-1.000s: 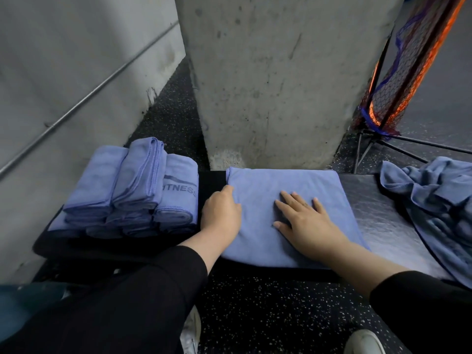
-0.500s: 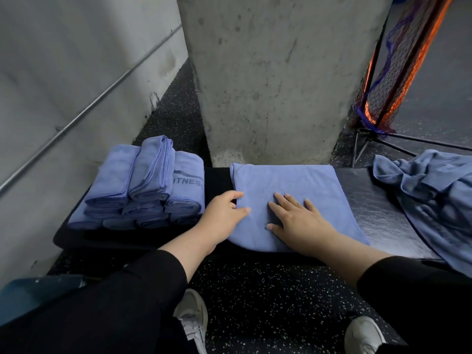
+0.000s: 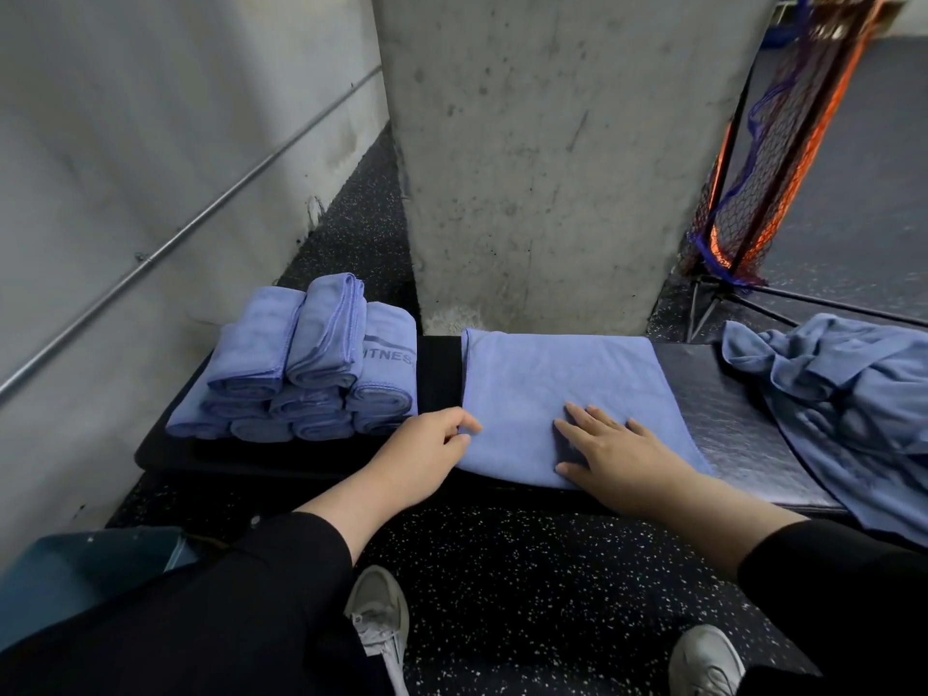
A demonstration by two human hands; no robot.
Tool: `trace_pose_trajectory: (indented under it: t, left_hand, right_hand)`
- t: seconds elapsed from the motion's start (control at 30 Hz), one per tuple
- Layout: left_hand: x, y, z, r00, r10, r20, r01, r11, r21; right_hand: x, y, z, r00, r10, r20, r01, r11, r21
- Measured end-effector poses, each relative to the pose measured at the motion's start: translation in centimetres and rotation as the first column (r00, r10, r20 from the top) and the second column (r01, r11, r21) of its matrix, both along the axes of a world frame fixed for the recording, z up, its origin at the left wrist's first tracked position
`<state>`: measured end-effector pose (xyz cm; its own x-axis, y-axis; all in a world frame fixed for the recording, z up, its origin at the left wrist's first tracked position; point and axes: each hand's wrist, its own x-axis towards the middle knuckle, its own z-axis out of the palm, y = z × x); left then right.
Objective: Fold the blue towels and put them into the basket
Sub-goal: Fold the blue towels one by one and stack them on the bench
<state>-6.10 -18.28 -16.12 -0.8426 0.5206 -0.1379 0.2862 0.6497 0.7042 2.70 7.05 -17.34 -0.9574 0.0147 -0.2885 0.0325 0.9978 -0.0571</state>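
Two hands work the flat towel (image 3: 562, 384): right hand (image 3: 615, 457) pressing flat, left hand (image 3: 427, 452) pinching its near-left edge; fold rightward, edges aligned.

Dark bench (image 3: 723, 419): rolled towel stack (image 3: 301, 374) left, flat towel (image 3: 552, 384) middle, crumpled towels (image 3: 853, 394) right.

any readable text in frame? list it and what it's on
"ITNES": dark print on the rightmost rolled towel in the towel stack; the letters on either side are cut off by the fold and the roll beside it.
No other text is visible.
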Motion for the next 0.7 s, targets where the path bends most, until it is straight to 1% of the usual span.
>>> trace_pose_trajectory:
  t: [0.1, 0.17, 0.23, 0.3, 0.37, 0.43, 0.47, 0.53, 0.6, 0.7]
  left_hand:
    - [0.3, -0.2, 0.5, 0.999, -0.037, -0.029, 0.036, 0.999, -0.037]
    - [0.4, -0.4, 0.7, 0.993, -0.089, -0.073, 0.08, 0.99, -0.117]
    - [0.2, -0.7, 0.5, 0.978, -0.158, -0.137, 0.123, 0.964, -0.234]
    - [0.1, -0.8, 0.1, 0.947, -0.259, -0.19, 0.167, 0.903, -0.396]
    - [0.4, -0.9, -0.2, 0.899, -0.341, -0.275, 0.169, 0.85, -0.5]
    - [0.6, -1.0, -0.4, 0.8, -0.418, -0.43, 0.173, 0.848, -0.502]
    - [0.6, -1.1, -0.8, 0.744, -0.453, -0.492, 0.198, 0.852, -0.485]
    - [0.6, -1.5, -1.6, 0.672, -0.521, -0.526, 0.253, 0.83, -0.498]
    - [0.4, -1.8, -2.7, 0.658, -0.546, -0.518, 0.26, 0.811, -0.524]
    - [0.3, -1.9, -3.5, 0.636, -0.518, -0.573, 0.242, 0.838, -0.489]
  right_hand:
    - [0.5, 0.1, -0.1, 0.999, 0.0, 0.033, 0.0, 1.0, -0.011]
    - [0.6, 0.3, -0.1, 0.999, 0.001, 0.044, 0.001, 1.0, -0.029]
    - [0.6, 0.6, -0.1, 0.999, 0.009, 0.046, -0.007, 0.999, -0.049]
    - [0.6, 0.9, -0.1, 0.999, 0.019, 0.031, -0.016, 0.996, -0.093]
    - [0.7, 1.5, 0.1, 0.999, 0.031, -0.013, -0.032, 0.986, -0.161]
    - [1.2, 2.4, 0.5, 0.992, 0.084, -0.092, -0.101, 0.973, -0.206]
    - [1.7, 3.0, 0.5, 0.984, 0.133, -0.12, -0.154, 0.97, -0.187]
    - [2.9, 4.4, 0.4, 0.968, 0.222, -0.114, -0.233, 0.968, -0.093]
    - [4.1, 5.8, 0.0, 0.96, 0.253, -0.121, -0.258, 0.966, -0.03]
    - [5.5, 7.9, -0.6, 0.955, 0.213, -0.206, -0.226, 0.973, -0.042]
